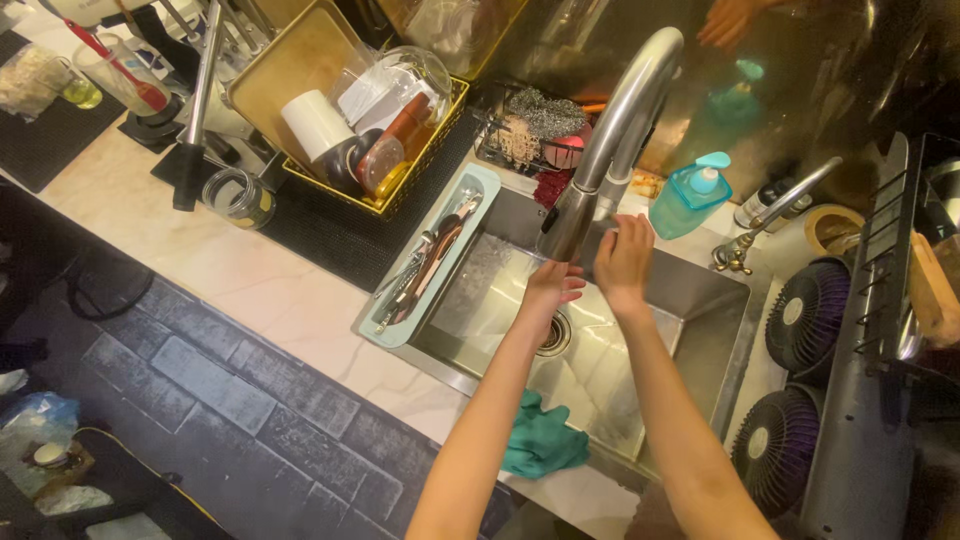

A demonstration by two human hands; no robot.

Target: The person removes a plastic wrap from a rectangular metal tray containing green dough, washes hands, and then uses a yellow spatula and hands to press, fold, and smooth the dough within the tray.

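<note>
Over a steel sink (pixel 700 330), my left hand (pixel 552 290) hangs open, fingers apart, just under the spout of a tall curved steel tap (pixel 620 130). My right hand (pixel 625 258) is raised beside the spout's lower end, its fingers curled against the tap's side near the handle. Neither hand holds a loose object. The sink drain (pixel 555 335) shows right below my left hand. No running water is visible.
A pale blue tray of cutlery (pixel 425 265) lies along the sink's left rim. A teal cloth (pixel 540 440) lies on the front edge. A turquoise soap dispenser (pixel 690 195) stands behind. A yellow dish rack (pixel 350 120) sits on the left counter; two dark fans (pixel 805 315) are to the right.
</note>
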